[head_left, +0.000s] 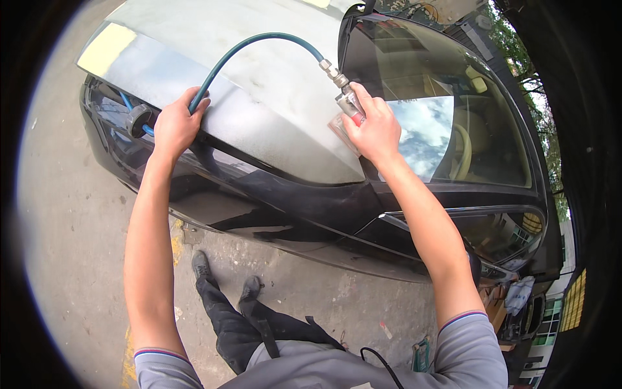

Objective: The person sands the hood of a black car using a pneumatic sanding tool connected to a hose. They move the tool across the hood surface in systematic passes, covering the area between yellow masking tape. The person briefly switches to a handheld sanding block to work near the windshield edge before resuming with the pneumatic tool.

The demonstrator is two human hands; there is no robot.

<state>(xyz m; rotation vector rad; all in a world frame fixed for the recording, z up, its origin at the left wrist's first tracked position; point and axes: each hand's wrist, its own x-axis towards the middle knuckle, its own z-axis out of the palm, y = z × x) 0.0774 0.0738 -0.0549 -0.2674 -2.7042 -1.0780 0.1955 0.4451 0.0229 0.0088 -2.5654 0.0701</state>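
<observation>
My right hand [377, 128] is wrapped round an air sander [348, 104], whose metal body and pad rest on the rear corner of the grey, dull-sanded hood [272, 126], close to the windshield. Metal couplings join the tool to a blue-green air hose [262, 37] that arches over the hood. At the hood's near edge, my left hand [175, 123] is closed round this hose. Beside that hand, a black round fitting [138, 121] sits on the blue hose. The sander's underside is hidden.
The black car's fender [259, 211] lies between me and the hood. Sky reflects in the windshield [421, 136], with a steering wheel [462, 152] behind it. Yellow filler patches [107, 48] mark the hood's front. Boxes and bags [518, 295] stand at the right on the concrete floor [71, 214].
</observation>
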